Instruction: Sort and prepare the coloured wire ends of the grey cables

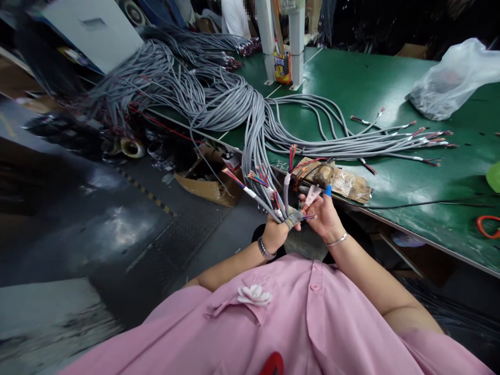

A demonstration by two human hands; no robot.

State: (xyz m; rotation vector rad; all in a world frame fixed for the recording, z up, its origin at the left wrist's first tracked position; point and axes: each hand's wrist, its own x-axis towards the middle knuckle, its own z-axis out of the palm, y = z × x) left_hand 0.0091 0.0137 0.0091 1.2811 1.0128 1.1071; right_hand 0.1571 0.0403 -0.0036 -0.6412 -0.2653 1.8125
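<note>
Several grey cables (255, 125) with stripped ends of coloured wires hang over the table edge. My left hand (276, 232), with grey fabric on its fingers, is closed around the ends of several of them, which fan upward. Close to its right, my right hand (325, 216) has a blue cover on one fingertip. Its fingers are closed on a small pale pink tool (312, 196), whose tip is at thin wires coming out between the two hands. The exact contact of tip and wires is too small to tell.
On the green table (383, 83) lie more grey cables (336, 148), a taped cardboard piece (344, 182), a plastic bag (445, 83) and orange-handled scissors (484, 227). A white post (297, 52) stands at the back. A cardboard box (207, 187) is below the edge.
</note>
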